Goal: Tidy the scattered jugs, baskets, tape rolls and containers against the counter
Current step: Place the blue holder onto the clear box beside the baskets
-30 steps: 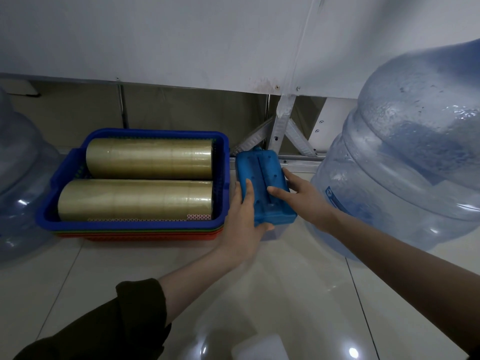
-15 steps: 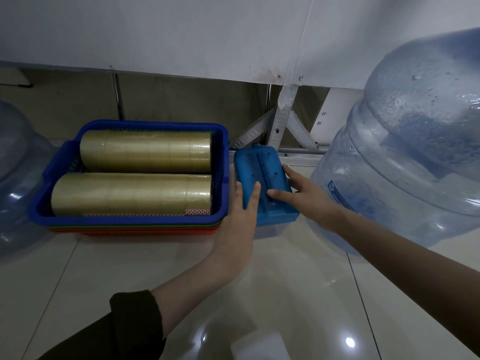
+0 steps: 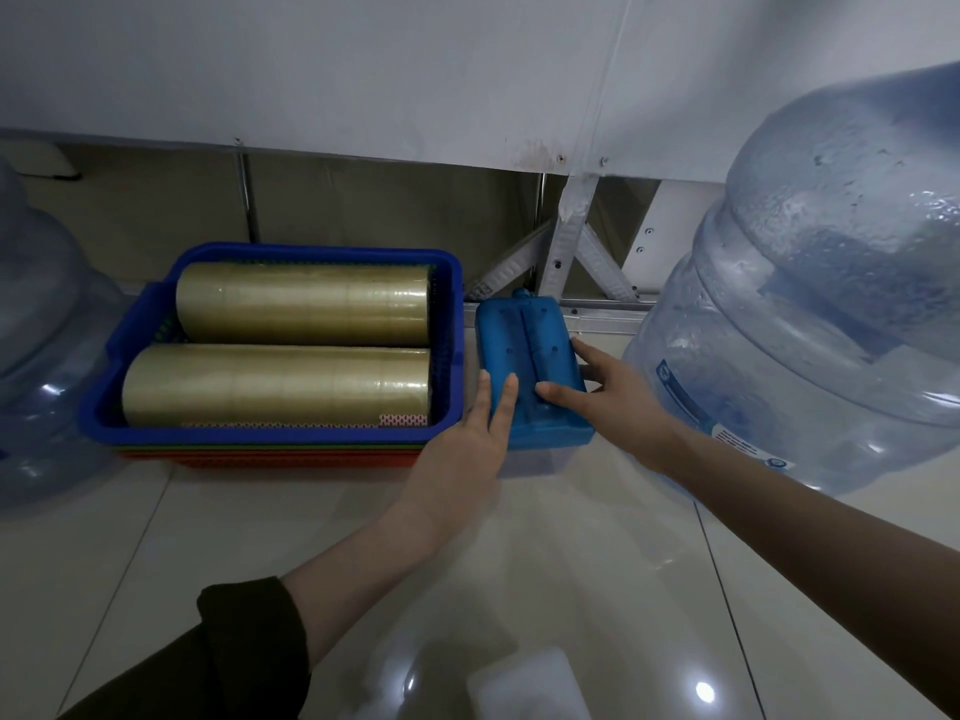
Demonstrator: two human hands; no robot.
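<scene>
The blue container (image 3: pixel 524 356) lies between the hands, its far end at the foot of the counter (image 3: pixel 363 70). It looks as if it is being squared into the gap between the basket (image 3: pixel 453 324) of tape rolls (image 3: pixel 291 381), just left of the left hand (image 3: pixel 467 449), and the jug (image 3: pixel 810 330) beyond the right hand (image 3: pixel 618 402). Neither hand grips it: the left fingers lie straight on its left edge and the right fingers are spread over its right side.

Glossy tiled floor (image 3: pixel 571 553) below me: basket stack (image 3: pixel 270 457), blue-lidded container (image 3: pixel 530 356) just beside, left water jug (image 3: pixel 47 356), right water jug (image 3: pixel 805 330), white block (image 3: pixel 524 683).
</scene>
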